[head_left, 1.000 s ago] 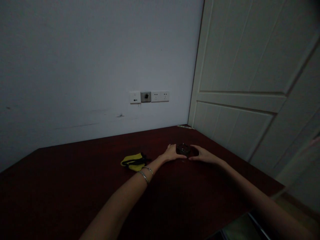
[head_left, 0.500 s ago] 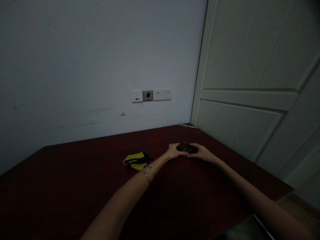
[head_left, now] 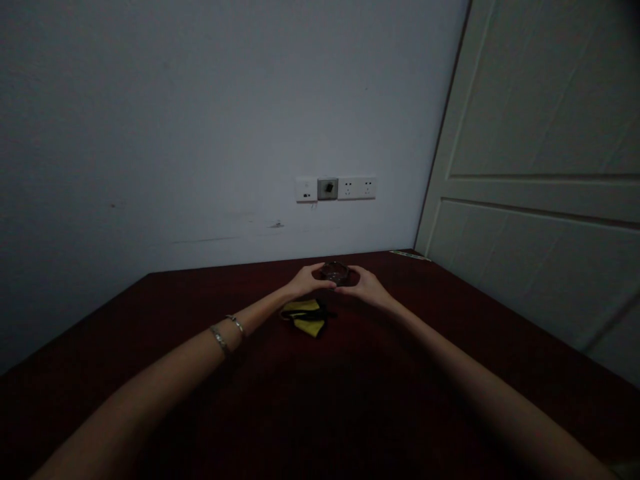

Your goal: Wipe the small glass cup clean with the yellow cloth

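Facing upward, the round glass dish (head_left: 334,275) is level; left hand (head_left: 307,283) and right hand (head_left: 369,288) grip its sides.

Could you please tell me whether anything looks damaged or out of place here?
Yes: the wall looks marred, with dark scuffs below and left of the sockets, on an otherwise mostly plain surface. I can make out no spill around the glass dish between left hand and right hand.

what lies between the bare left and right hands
A round, transparent, glass-looking dish sits between the left hand and right hand in the head view.
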Tool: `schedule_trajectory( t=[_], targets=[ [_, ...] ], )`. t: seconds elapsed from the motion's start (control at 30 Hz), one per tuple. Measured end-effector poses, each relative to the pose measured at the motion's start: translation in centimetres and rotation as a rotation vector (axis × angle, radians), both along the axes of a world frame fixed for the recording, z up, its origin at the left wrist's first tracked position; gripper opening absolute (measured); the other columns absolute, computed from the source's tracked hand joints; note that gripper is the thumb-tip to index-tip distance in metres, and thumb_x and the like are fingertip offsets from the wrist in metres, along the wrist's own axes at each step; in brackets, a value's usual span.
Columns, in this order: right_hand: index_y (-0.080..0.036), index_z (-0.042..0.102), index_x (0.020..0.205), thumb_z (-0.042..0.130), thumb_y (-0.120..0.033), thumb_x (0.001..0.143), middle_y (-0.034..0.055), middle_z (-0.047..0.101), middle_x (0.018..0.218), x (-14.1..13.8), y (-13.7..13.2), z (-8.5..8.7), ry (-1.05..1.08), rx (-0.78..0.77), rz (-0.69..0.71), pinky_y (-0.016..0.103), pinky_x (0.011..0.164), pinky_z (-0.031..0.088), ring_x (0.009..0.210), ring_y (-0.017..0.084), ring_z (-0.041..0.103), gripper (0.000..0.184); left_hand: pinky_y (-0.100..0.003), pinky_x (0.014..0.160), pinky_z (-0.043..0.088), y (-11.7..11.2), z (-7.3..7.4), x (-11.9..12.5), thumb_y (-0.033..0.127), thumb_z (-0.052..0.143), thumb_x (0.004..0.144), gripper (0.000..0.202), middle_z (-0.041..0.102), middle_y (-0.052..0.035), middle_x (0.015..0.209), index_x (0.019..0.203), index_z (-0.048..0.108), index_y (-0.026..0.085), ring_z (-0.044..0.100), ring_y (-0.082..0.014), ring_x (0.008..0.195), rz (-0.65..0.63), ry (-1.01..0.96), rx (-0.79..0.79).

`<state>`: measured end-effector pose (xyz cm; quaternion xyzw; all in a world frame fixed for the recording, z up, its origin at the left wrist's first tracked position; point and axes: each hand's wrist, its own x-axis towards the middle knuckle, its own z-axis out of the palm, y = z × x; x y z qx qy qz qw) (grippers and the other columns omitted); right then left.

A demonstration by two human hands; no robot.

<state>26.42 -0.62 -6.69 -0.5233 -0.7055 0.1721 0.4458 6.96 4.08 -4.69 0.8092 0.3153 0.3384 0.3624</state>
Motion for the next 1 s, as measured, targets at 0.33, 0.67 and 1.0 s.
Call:
schedule_trajectory(
  t=[0.33, 0.67, 1.0],
  targets=[
    [-0.011, 0.061, 0.104, 0.077, -0.042, 0.054, 0.0117, 0.066, 0.101, -19.0, 3.1, 0.0, -0.014, -0.018, 0.229, 0.032, 0.079, 0.047, 0.092, 0.024, 0.062, 0.061, -0.039, 0.1, 0.036, -0.9, 0.8, -20.0, 0.032, 0.073, 0.063, 0.064, 0.062, -0.0069, 0.118, 0.122, 0.053, 0.015, 0.055, -0.0229, 0.11, 0.153, 0.132, -0.066],
    [-0.012, 0.063, 0.098, 0.077, -0.041, 0.056, 0.0106, 0.067, 0.096, -27.2, 2.0, -3.4, -0.073, -0.098, 0.372, 0.029, 0.072, 0.047, 0.087, 0.023, 0.064, 0.054, -0.038, 0.101, 0.034, -4.0, -2.8, -28.5, 0.035, 0.074, 0.064, 0.063, 0.061, -0.0069, 0.119, 0.121, 0.055, 0.017, 0.054, -0.0234, 0.111, 0.232, 0.185, -0.154],
    [-0.012, 0.061, 0.103, 0.077, -0.043, 0.055, 0.0112, 0.065, 0.101, -28.0, 2.1, -5.2, -0.097, -0.116, 0.374, 0.031, 0.078, 0.047, 0.091, 0.023, 0.062, 0.059, -0.036, 0.1, 0.036, -4.4, -4.9, -29.5, 0.037, 0.074, 0.064, 0.065, 0.061, -0.005, 0.12, 0.123, 0.054, 0.019, 0.055, -0.0224, 0.11, 0.241, 0.159, -0.151]
  ],
)
